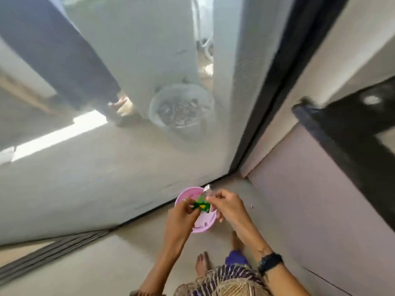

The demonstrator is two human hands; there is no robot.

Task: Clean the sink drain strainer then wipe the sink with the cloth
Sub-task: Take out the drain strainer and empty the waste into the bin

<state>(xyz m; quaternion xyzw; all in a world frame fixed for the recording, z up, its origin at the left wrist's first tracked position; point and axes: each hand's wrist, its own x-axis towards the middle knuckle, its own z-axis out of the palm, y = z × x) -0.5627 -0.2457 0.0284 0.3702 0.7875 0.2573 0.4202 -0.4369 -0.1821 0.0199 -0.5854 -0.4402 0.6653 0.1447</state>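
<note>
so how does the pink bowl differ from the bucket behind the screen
The pink bowl is shallow, opaque pink and lies on the indoor floor under both hands; the bucket is deeper, pale and translucent, and stands outside behind the screen. The bowl looks smaller and shows only pale bits; the bucket holds dark debris. Both are round and open-topped.

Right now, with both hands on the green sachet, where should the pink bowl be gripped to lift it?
Grip the pink bowl by its near rim, coming from above on the person's side. It sits upright on the floor, tucked against the door track, and the left hand and right hand holding the green sachet hang over its far half.
</note>
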